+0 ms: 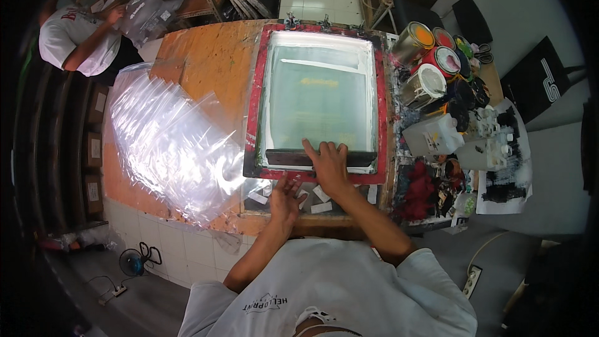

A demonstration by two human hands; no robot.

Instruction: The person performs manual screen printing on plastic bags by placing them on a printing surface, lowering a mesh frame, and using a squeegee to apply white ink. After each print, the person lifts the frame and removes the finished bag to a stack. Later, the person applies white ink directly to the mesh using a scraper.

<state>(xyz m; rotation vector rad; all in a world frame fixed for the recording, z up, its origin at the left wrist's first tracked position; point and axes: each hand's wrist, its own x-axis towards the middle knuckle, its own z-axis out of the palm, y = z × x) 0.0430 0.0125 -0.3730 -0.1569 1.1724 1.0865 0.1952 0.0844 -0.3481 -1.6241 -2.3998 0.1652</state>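
The squeegee point(318, 159) lies across the near end of the printing screen point(318, 97), which sits in its red frame point(253, 106) on the orange table point(206, 56); the right hand point(329, 165) rests on top of the squeegee, fingers spread flat, pressing and not closed around it. The left hand point(286, 198) is open too, palm down on the table edge just below the frame, holding nothing. I judge that the step goes well if the pressure stays even across the whole blade and the frame does not shift. Clear plastic bags point(168, 143) fan out at the left; paint cans point(430, 56) stand at the right; another person point(78, 37) works at the far left.
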